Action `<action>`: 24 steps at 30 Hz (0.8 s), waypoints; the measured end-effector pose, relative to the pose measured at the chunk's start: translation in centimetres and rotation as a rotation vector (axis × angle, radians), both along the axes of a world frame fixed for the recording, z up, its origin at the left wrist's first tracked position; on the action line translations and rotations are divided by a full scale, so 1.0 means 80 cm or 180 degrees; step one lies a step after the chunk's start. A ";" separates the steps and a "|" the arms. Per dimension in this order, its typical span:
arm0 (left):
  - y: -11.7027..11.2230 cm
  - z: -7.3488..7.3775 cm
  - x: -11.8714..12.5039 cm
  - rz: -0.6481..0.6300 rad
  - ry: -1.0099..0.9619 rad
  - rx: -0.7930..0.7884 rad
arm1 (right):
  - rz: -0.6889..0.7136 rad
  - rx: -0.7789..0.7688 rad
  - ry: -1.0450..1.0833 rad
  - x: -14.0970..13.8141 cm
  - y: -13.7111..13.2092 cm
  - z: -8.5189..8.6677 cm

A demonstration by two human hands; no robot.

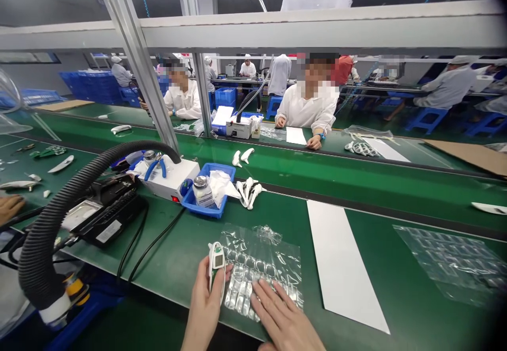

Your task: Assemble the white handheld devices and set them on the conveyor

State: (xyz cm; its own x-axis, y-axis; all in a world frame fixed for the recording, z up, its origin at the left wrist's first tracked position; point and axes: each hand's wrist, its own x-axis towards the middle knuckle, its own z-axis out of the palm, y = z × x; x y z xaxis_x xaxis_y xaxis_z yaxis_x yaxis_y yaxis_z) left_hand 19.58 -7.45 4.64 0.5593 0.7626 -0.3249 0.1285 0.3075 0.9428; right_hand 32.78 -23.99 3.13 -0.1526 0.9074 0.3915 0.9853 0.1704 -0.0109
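My left hand (pixel 204 309) holds a white handheld device (pixel 217 269) upright, with a small display and green trim facing me. My right hand (pixel 283 319) lies flat on a clear bubble-wrap sheet (pixel 261 266), its fingers spread and holding nothing. The lower edge of the device sits just beside the sheet's left side. A white strip of paper (pixel 340 261) lies on the green conveyor belt (pixel 170 256) to the right of my hands.
Ahead stand a blue tray (pixel 206 198) with a bottle and tissue, a white machine (pixel 170 177) with blue-handled pliers, and several white plastic parts (pixel 247 190). A black ribbed hose (pixel 43 250) curves at left. Another person's hand (pixel 10 208) rests far left. Co-workers sit across the line.
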 end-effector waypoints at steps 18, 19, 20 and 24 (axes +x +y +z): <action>0.023 0.019 0.006 0.0274 -0.0217 -0.0960 | -0.1543 0.0363 0.1964 0.026 -0.059 0.001; 0.023 0.020 0.006 0.0258 -0.0199 -0.0964 | -0.1731 0.0431 0.2033 0.027 -0.054 0.002; 0.024 0.021 0.005 0.0240 -0.0180 -0.0962 | -0.1896 0.0445 0.2063 0.029 -0.047 0.002; 0.029 0.024 0.004 0.0259 -0.0088 -0.0816 | -0.2153 0.0335 0.1889 0.033 -0.026 -0.003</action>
State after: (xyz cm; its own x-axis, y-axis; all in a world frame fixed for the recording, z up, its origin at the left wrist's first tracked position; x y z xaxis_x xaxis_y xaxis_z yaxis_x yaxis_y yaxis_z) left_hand 19.93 -5.13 6.54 0.5109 0.7002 -0.4987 0.0688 0.5449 0.8357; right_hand 35.45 -26.10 2.93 0.6536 0.6850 0.3218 0.7128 -0.4142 -0.5660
